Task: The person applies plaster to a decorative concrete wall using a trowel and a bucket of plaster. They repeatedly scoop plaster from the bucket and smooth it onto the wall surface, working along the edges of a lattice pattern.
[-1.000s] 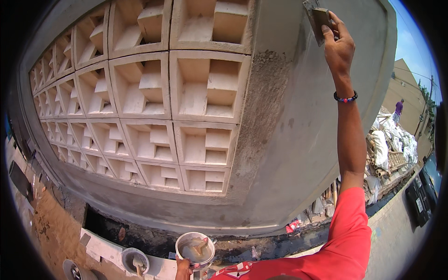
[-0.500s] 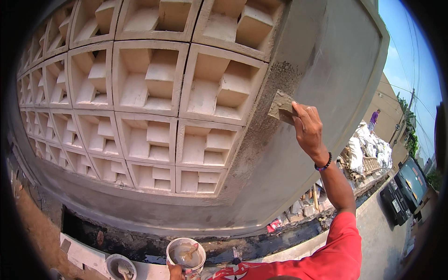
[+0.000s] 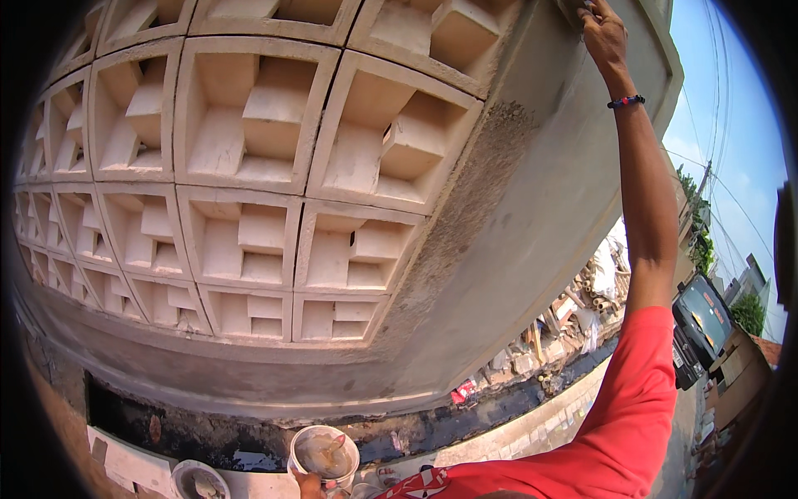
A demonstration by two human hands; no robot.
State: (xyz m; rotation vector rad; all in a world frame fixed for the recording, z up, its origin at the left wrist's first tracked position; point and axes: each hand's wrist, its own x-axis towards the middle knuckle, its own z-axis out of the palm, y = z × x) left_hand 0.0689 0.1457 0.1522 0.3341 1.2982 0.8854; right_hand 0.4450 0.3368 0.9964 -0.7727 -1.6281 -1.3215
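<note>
My right hand (image 3: 604,37) is raised to the top edge of the view, against the grey plastered wall (image 3: 573,158). Its fingers are closed on a flat grey-brown rectangular pad, mostly cut off by the picture's edge. Low in the view, my left hand (image 3: 310,485) is closed at the near side of a white bucket (image 3: 294,456). The bucket contains a wet grey-brown mix, and a tool with a reddish handle (image 3: 337,443) leans in it. Rough, darker mortar (image 3: 490,158) runs in a strip beside the cream ventilation blocks (image 3: 239,116).
A dark water-filled drain (image 3: 199,437) follows the wall's foot. Another bucket (image 3: 199,482) stands on the pale ledge (image 3: 137,461) left of mine. Rubble and sacks (image 3: 573,312) lie beyond the wall's right end, near a parked dark vehicle (image 3: 702,320).
My right hand has moved up and right with the pad, from the rough strip to the upper smooth plaster, its arm now stretched out. My left hand stays at the bucket. The view has shifted somewhat.
</note>
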